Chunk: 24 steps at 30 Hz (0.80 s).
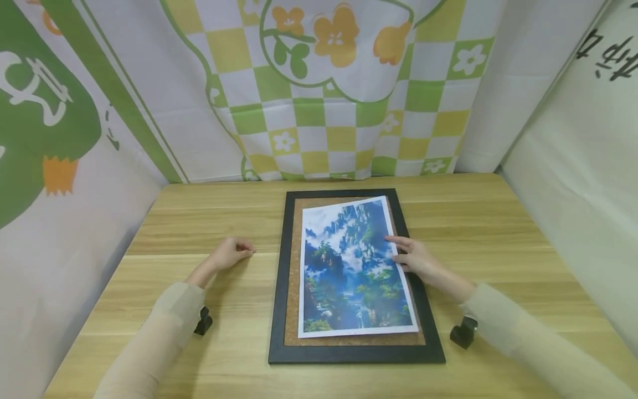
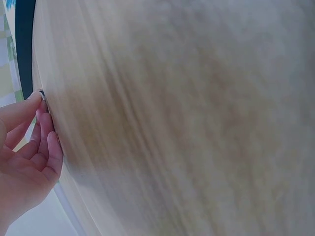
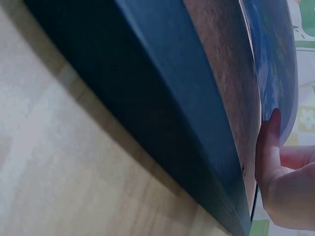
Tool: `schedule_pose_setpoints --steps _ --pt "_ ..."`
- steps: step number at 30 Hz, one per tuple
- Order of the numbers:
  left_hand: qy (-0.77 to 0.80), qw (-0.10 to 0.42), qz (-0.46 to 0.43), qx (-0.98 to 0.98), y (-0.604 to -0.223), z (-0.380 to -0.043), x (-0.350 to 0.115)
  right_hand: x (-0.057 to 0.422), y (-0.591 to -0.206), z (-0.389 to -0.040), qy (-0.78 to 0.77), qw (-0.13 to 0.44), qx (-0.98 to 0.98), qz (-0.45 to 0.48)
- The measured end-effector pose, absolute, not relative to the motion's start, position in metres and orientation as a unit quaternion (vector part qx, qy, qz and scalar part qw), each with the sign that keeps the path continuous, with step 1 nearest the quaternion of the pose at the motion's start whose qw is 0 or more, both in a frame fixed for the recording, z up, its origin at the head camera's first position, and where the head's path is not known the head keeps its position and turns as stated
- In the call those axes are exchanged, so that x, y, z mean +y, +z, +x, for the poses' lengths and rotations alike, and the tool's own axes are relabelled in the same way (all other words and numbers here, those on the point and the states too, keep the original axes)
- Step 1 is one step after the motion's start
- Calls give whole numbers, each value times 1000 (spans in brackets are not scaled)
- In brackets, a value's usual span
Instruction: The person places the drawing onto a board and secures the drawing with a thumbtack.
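Observation:
A landscape print (image 1: 356, 266) of blue mountains, mist and trees lies slightly askew on a cork board (image 1: 293, 310) with a black frame (image 1: 280, 310). My right hand (image 1: 418, 259) lies at the print's right edge, its extended fingers touching the picture side. In the right wrist view, those fingers (image 3: 268, 147) overlap the print's edge above the cork. Left of the frame, my left hand (image 1: 231, 252) is low over the table. Its thumb and fingertips pinch a small, shiny pin (image 2: 43, 94), mostly hidden by the fingertips.
The frame rests on a wood-grain table (image 1: 224, 354). A checked, flowered cloth (image 1: 344, 127) hangs behind the table's back edge, with printed white cloth (image 1: 573, 166) along the right side. Each sleeve carries a black wrist device, like the left one (image 1: 203, 321).

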<state>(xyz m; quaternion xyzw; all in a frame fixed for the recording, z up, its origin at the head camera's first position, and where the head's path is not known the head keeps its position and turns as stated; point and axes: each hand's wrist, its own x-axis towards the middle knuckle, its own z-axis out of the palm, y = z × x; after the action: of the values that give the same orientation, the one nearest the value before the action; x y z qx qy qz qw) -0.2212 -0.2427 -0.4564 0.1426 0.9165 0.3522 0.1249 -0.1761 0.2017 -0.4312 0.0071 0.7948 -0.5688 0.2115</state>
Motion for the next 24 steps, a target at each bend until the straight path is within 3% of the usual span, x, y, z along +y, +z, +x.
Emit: schedule_pose_setpoints --steps 24 --pt "356 118 133 917 -459 -222 -243 197 -436 -173 -505 182 844 -19"
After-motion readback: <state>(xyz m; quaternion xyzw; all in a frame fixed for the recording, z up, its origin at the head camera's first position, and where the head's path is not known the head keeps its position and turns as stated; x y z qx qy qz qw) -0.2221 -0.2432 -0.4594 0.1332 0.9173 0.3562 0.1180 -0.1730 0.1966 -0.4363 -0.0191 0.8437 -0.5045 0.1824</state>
